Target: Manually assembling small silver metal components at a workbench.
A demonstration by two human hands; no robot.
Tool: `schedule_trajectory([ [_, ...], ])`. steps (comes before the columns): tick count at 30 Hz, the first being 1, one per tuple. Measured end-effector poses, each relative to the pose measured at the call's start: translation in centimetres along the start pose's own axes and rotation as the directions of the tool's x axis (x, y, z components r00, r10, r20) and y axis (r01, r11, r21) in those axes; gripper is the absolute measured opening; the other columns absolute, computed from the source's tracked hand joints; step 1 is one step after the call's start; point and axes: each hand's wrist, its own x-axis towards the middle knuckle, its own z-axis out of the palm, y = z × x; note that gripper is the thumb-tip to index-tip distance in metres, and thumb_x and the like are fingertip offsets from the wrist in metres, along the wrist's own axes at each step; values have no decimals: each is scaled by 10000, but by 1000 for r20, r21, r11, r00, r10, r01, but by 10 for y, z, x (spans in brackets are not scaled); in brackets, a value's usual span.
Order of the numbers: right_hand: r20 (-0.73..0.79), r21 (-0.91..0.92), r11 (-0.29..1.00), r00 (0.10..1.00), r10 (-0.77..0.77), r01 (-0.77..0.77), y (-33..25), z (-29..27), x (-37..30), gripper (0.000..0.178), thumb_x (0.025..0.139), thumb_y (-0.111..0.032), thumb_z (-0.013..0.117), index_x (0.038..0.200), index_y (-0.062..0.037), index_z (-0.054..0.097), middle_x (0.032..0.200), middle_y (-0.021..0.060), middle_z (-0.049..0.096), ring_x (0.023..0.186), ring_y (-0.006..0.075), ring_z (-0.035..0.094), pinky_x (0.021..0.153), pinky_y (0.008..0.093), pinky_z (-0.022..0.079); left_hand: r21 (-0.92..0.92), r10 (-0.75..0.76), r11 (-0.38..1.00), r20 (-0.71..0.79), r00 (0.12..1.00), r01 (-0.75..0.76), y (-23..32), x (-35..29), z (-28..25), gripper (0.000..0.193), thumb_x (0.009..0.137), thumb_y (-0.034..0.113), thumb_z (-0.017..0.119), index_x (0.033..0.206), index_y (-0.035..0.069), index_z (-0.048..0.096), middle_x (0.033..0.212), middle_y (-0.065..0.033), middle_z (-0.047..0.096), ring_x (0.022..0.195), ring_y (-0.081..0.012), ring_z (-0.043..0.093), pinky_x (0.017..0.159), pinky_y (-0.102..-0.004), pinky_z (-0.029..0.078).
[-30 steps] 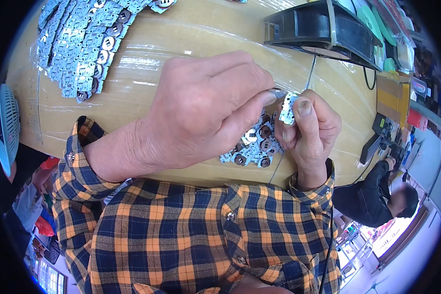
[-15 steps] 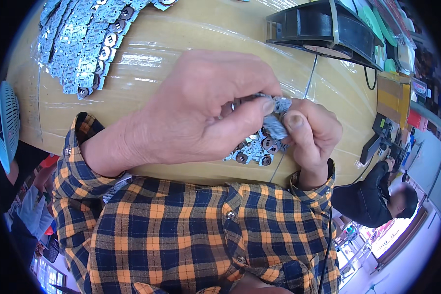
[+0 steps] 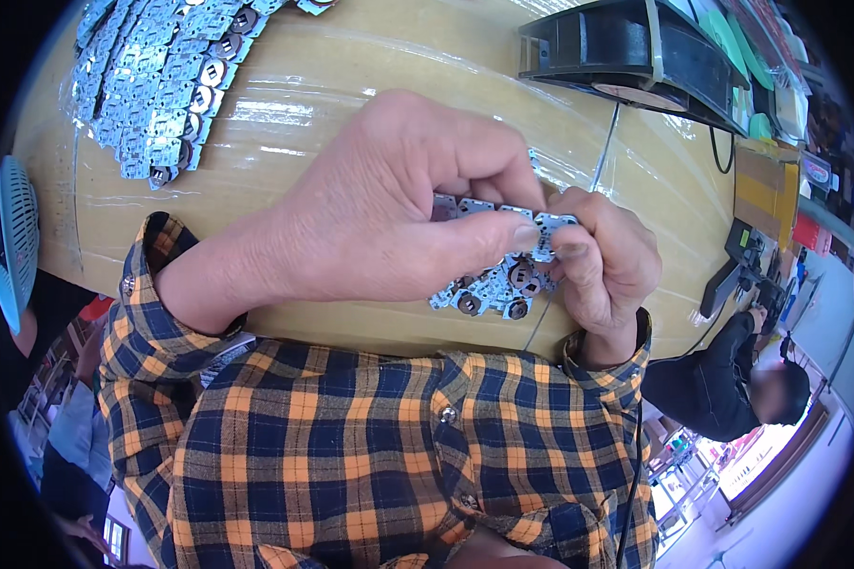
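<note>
Both hands hold a strip of small light-blue circuit boards (image 3: pixel 552 228) at chest height. My left hand (image 3: pixel 380 204) is closed on it, its thumb pressed along the near face and its curled fingers behind. At the strip's right end, my right hand (image 3: pixel 615 256) pinches the last board between thumb and bent forefinger. Just below the hands, a small pile of similar boards (image 3: pixel 491 292) with dark round parts lies on the table. My left hand partly hides the strip and the pile.
Many rows of joined circuit boards (image 3: pixel 152 95) cover the far left of the brown, film-covered table (image 3: pixel 304 175). A black fan housing (image 3: pixel 593 57) stands at the far right, near a cardboard box (image 3: pixel 767 194). A blue-rimmed fan (image 3: pixel 14 242) is at left. A person in black (image 3: pixel 702 384) sits at right.
The blurred, tilted board piece between my fingers no longer shows. A strip now lies level across both hands, with its boards facing up, and my right thumb has shifted slightly.
</note>
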Motion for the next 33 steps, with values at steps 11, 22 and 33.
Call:
schedule_trajectory([
  [11, 192, 861, 332, 851, 490, -385, -5, 4, -5, 345, 1025, -215, 442, 761, -6, 517, 509, 15, 453, 385, 56, 366, 351, 219, 278, -353, 70, 926, -184, 980, -133, -4, 3, 13, 265, 861, -23, 656, 1106, -60, 562, 875, -114, 662, 726, -107, 635, 610, -211, 499],
  [22, -64, 440, 843, 926, 372, -309, 2, 4, -13, 231, 988, -135, 526, 822, 11, 594, 594, -22, 529, 469, 16, 446, 435, 180, 312, 322, 405, 895, -292, 866, -309, -8, 4, 17, 233, 733, -99, 695, 953, -32, 658, 827, -121, 667, 688, -203, 635, 579, -265, 467],
  [33, -82, 358, 857, 902, 423, -370, -4, 7, -10, 346, 1018, -237, 467, 748, -23, 498, 542, -5, 463, 441, 47, 391, 412, 205, 301, 325, 368, 909, -331, 869, -262, -6, 6, 14, 245, 714, -93, 702, 944, -27, 653, 777, -108, 637, 649, -198, 620, 544, -264, 453],
])
